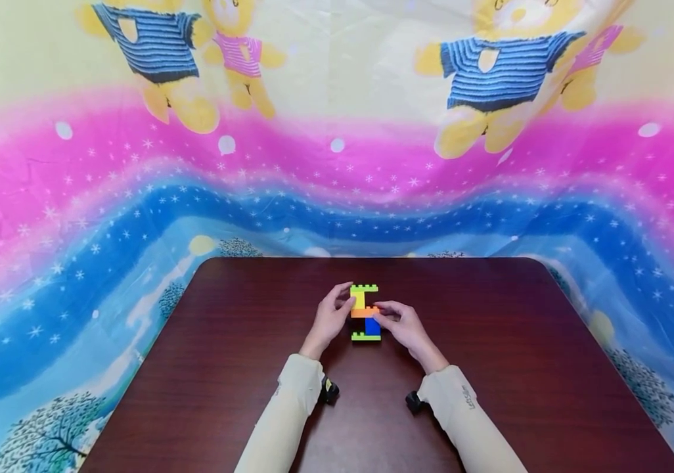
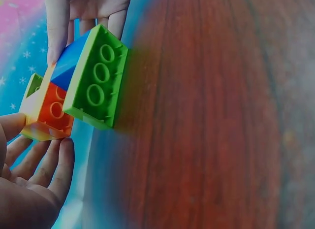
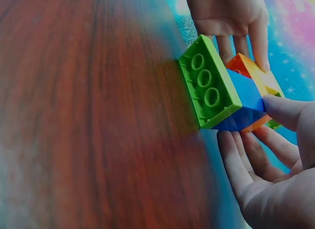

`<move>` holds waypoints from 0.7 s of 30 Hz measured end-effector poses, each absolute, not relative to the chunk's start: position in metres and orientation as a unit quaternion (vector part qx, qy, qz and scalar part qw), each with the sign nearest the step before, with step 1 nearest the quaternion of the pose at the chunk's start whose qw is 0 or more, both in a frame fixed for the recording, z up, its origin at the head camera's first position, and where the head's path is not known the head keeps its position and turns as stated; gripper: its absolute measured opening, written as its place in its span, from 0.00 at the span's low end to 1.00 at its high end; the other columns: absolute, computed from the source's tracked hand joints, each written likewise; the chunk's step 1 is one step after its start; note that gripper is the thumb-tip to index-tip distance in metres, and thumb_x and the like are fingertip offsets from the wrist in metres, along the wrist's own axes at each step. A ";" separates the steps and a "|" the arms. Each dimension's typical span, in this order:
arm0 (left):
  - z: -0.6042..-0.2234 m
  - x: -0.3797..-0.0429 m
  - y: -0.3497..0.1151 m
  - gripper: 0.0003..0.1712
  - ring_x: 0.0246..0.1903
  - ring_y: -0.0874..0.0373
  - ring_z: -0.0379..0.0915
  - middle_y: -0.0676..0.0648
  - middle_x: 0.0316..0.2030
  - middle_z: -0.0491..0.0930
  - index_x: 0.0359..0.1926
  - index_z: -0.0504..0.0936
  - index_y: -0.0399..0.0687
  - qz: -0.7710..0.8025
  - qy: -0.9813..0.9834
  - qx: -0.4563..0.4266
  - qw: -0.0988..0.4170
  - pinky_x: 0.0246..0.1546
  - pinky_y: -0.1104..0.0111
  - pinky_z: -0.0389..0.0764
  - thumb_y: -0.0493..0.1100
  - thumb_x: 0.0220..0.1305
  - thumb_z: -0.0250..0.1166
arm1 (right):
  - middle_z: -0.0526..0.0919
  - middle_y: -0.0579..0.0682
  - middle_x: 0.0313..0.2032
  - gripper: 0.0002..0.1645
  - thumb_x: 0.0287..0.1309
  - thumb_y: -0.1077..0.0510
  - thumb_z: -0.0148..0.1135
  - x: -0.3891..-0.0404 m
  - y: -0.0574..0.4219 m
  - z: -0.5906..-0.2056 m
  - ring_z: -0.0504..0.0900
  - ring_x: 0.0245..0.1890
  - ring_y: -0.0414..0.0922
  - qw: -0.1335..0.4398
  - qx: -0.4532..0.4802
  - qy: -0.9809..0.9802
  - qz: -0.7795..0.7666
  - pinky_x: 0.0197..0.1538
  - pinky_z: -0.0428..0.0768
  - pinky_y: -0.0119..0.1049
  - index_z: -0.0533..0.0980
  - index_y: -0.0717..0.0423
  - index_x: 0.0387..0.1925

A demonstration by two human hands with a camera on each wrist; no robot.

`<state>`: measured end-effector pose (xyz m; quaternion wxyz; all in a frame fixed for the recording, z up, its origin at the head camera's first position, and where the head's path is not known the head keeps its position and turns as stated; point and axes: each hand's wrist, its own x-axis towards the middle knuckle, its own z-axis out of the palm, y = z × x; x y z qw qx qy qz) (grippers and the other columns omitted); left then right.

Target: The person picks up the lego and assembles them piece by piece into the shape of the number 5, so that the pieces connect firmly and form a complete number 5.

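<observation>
Both hands hold up a stack of toy building bricks. From top to bottom it has a green brick (image 1: pixel 364 288), a yellow brick (image 1: pixel 358 300), an orange brick (image 1: pixel 359 314), a blue brick (image 1: pixel 372 327) and a lower green brick (image 3: pixel 211 83). The yellow brick sits to the left, the blue one to the right, so the stack zigzags. My left hand (image 1: pixel 330 314) pinches the left side near the yellow and orange bricks. On the right side, my right hand (image 1: pixel 409 327) pinches near the orange and blue bricks. Hollow undersides show in both wrist views, so the stack is off the table.
A dark brown wooden table (image 1: pixel 224 407) with rounded far corners lies beneath the hands. Behind and beside it hangs a patterned cloth (image 1: pixel 337 190) with bears and snowflakes. Black wrist devices (image 1: pixel 330 390) sit at the cuffs of the light sleeves (image 1: pixel 280 420).
</observation>
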<state>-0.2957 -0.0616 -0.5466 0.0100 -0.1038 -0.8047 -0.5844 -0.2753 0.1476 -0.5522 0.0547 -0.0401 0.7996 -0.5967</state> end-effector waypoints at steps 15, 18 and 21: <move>-0.554 -0.302 -0.064 0.27 0.63 0.46 0.75 0.43 0.66 0.76 0.74 0.71 0.54 -0.577 -0.812 -0.083 -0.034 0.59 0.53 0.83 0.51 0.78 0.59 | 0.80 0.57 0.64 0.25 0.70 0.51 0.66 -0.279 0.146 -0.553 0.85 0.55 0.52 0.075 -0.014 0.803 -0.591 0.61 0.83 0.48 0.78 0.53 0.65; -0.554 -0.302 -0.065 0.28 0.62 0.45 0.76 0.42 0.67 0.75 0.74 0.72 0.53 -0.569 -0.817 -0.081 -0.043 0.58 0.53 0.83 0.52 0.78 0.59 | 0.80 0.56 0.64 0.24 0.70 0.51 0.66 -0.278 0.147 -0.553 0.84 0.56 0.52 0.072 -0.015 0.806 -0.588 0.61 0.83 0.48 0.80 0.53 0.64; -0.554 -0.301 -0.066 0.28 0.62 0.45 0.77 0.41 0.69 0.74 0.74 0.71 0.50 -0.564 -0.821 -0.081 -0.048 0.58 0.53 0.83 0.51 0.78 0.59 | 0.80 0.56 0.64 0.23 0.69 0.51 0.67 -0.277 0.147 -0.552 0.82 0.59 0.54 0.069 -0.014 0.809 -0.583 0.62 0.82 0.50 0.81 0.53 0.63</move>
